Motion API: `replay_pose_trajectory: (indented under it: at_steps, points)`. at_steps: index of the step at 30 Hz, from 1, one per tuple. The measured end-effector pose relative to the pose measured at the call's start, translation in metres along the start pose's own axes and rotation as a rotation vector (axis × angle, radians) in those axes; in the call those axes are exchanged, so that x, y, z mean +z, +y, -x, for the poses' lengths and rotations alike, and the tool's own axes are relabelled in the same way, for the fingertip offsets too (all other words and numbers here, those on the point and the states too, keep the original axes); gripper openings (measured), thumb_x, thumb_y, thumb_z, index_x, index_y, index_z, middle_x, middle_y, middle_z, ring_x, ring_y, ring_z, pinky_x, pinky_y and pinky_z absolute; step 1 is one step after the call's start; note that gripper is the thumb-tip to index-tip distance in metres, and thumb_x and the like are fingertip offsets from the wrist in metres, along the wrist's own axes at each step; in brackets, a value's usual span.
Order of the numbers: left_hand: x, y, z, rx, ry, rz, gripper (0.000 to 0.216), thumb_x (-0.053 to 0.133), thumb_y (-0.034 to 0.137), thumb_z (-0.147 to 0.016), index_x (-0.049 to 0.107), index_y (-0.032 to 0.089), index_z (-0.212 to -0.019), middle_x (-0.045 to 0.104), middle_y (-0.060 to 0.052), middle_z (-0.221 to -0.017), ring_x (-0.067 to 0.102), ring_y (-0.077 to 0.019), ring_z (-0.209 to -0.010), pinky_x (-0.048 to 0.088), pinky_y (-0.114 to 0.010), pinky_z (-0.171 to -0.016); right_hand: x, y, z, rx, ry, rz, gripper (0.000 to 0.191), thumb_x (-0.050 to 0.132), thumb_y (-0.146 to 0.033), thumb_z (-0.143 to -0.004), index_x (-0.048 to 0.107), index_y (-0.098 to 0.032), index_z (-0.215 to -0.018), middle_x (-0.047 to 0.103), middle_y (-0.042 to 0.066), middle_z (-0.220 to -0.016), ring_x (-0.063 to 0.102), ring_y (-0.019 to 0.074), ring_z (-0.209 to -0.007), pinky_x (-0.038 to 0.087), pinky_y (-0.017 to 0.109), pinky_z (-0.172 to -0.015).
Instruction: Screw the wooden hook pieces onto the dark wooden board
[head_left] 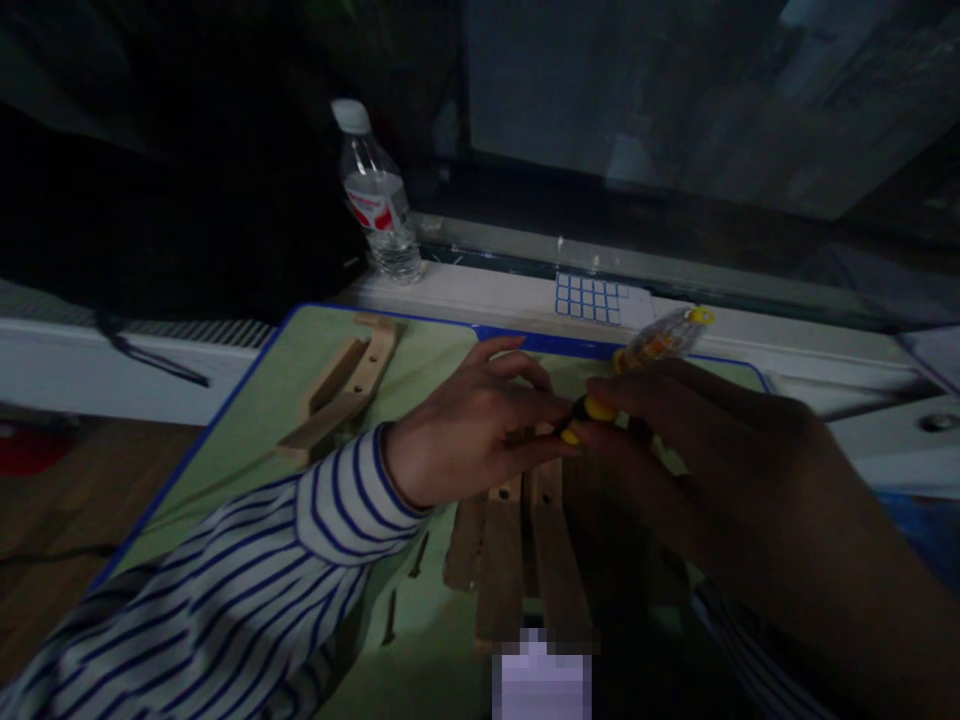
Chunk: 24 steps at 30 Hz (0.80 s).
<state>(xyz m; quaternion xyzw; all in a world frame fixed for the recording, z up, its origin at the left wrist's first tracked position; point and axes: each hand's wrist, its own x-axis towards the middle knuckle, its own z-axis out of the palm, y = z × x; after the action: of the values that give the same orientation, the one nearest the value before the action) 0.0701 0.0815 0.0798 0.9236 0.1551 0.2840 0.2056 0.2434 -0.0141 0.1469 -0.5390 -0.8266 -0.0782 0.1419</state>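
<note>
Above the wooden pieces, my left hand (480,420) and my right hand (697,460) meet, both pinching a small yellow-and-black tool (600,407). Its black part lies at my left fingertips and its yellow end at my right fingers; the rest is hidden, so its exact kind is unclear. Below the hands lie two wooden bars (501,570) side by side, with dark holes near their upper ends. They rest over another wooden piece (463,550), mostly in shadow. Two dark screws (390,615) lie on the table left of the bars.
The light-green table (247,400) has a blue edge. More wooden parts (360,380), one with holes, lie at its far left. A water bottle (379,205) stands on the windowsill. Clear packaging with yellow ends (660,340) and a blue-grid sheet (589,298) are at the back.
</note>
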Motion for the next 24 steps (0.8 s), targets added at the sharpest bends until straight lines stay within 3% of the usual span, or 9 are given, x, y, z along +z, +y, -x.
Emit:
replay_pose_trajectory:
  at_steps: [8,11,14,19,24]
  points:
    - [0.007,-0.001,0.001,-0.043,0.181,-0.035,0.019,0.072,0.034,-0.073,0.070,0.018,-0.084,0.067,-0.002,-0.077,0.061,-0.0170,-0.083,0.036,-0.043,-0.101,0.002,0.003,0.001,0.044,0.003,0.002,0.011,0.051,-0.026,-0.088,0.053,-0.020,-0.097,0.067,0.003,-0.088,0.064,0.0185,-0.068,0.042,0.028,-0.053]
    - [0.007,-0.002,0.001,-0.054,0.169,-0.018,0.018,0.073,0.033,-0.073,0.071,0.020,-0.084,0.067,0.000,-0.075,0.061,-0.0160,-0.081,0.037,-0.042,-0.100,0.002,0.006,0.001,0.029,-0.003,0.045,0.017,0.048,-0.028,-0.090,0.052,-0.019,-0.104,0.068,0.005,-0.089,0.063,0.0182,-0.065,0.040,0.028,-0.052]
    - [0.007,-0.003,0.000,-0.060,0.129,0.011,0.013,0.072,0.032,-0.073,0.072,0.022,-0.082,0.066,0.001,-0.074,0.060,-0.0156,-0.081,0.037,-0.041,-0.100,-0.003,0.010,-0.005,-0.054,-0.082,0.117,0.019,0.044,-0.030,-0.092,0.052,-0.018,-0.104,0.067,0.004,-0.080,0.062,0.0186,-0.062,0.035,0.028,-0.049]
    - [0.006,-0.004,0.000,-0.048,0.124,0.020,0.014,0.069,0.035,-0.076,0.071,0.021,-0.078,0.065,0.001,-0.071,0.060,-0.0148,-0.079,0.037,-0.039,-0.097,-0.011,0.018,-0.024,-0.289,-0.335,0.160,0.013,0.047,-0.020,-0.089,0.051,-0.019,-0.100,0.065,0.002,-0.081,0.056,0.0143,-0.060,0.030,0.027,-0.052]
    - [0.002,0.000,0.000,-0.078,0.105,-0.005,0.017,0.067,0.036,-0.077,0.071,0.020,-0.075,0.063,-0.001,-0.072,0.058,-0.0151,-0.076,0.041,-0.036,-0.089,-0.008,0.020,-0.034,-0.378,-0.373,0.179,0.013,0.048,-0.015,-0.085,0.050,-0.018,-0.097,0.058,-0.002,-0.067,0.044,0.0108,-0.048,0.019,0.026,-0.047]
